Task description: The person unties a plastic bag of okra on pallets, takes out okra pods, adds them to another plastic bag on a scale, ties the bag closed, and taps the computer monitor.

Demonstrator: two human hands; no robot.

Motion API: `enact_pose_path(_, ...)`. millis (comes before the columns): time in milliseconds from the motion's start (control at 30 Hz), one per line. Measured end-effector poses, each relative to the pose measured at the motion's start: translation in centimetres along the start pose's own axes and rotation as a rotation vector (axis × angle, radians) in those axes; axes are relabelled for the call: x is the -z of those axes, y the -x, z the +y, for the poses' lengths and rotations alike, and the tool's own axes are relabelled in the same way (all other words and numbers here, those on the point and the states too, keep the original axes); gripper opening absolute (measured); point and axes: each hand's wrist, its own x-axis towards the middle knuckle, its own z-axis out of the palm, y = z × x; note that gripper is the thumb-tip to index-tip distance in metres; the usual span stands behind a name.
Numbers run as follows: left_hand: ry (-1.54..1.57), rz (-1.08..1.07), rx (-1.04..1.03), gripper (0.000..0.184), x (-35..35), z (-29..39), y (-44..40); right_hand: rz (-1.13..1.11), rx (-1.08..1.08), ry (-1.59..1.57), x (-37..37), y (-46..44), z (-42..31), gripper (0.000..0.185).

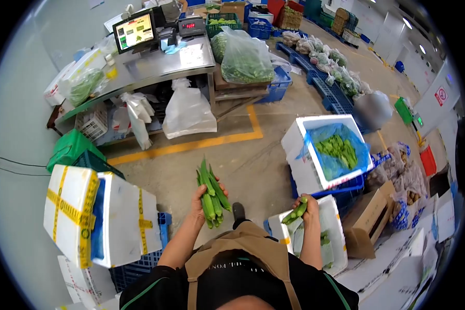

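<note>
My left hand [199, 202] is wrapped round a bunch of okra [212, 192], long green pods held upright in front of my apron. Over to the right, my right hand [310, 207] grips a few more okra pods [295, 211], held tilted. Beneath that hand is a white foam box [337, 227] with some green pods [325, 243] inside, partly hidden by my forearm. Just beyond it, a second foam box [296, 144] lined with blue plastic holds leafy greens [339, 152].
A steel table [188, 56] carries a screen [135, 32] and a scale [192, 27]. Taped foam boxes [70, 212] are stacked at left. A blue pallet [320, 82] bears bagged vegetables at far right. A cardboard box [367, 217] stands right of the okra box.
</note>
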Motion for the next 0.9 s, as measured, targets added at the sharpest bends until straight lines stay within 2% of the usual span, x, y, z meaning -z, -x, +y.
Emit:
enact_pose_path(167,-0.040,0.048,-0.126,0.052,-0.8,4.5,-12.6,-0.011,0.175,0.155,-14.6,-14.0,-10.7,0.011)
enact_pose_path(200,-0.037,0.062,-0.144,0.052,-0.7,5.4,-14.7,-0.109,0.223,0.206,-17.8,-16.7,-12.7,0.011)
enact_pose_path(367,-0.091,0.084,-0.226,0.052,0.6,10.9,-25.7,-0.212,0.382,0.213,-35.0,-27.9,-19.9,0.012)
enact_pose_path(433,-0.118,0.094,-0.255,0.052,1.1,13.1,-30.4,-0.294,0.436,0.183,-40.7,-35.0,-22.6,0.016)
enact_pose_path(633,-0.089,0.075,-0.276,0.053,1.5,20.7,-45.7,-0.282,0.659,0.047,-58.9,-50.9,-32.6,0.010)
enact_pose_path(667,-0.082,0.082,-0.284,0.053,1.4,21.9,-48.2,-0.251,0.741,0.000,-61.5,-55.2,-34.0,0.014)
enact_pose_path(733,-0.095,0.061,-0.284,0.054,0.0,24.4,-53.0,-0.234,0.867,-0.064,-66.7,-58.4,-36.3,0.009)
enact_pose_path(833,-0.163,0.128,-0.301,0.058,-2.9,26.7,-59.1,-0.149,1.085,0.003,-72.0,-64.0,-37.2,0.009)
enact_pose_path(900,-0.188,0.096,-0.322,0.058,-3.7,27.9,-62.7,-0.020,1.213,0.277,-73.9,-67.9,-36.3,0.012)
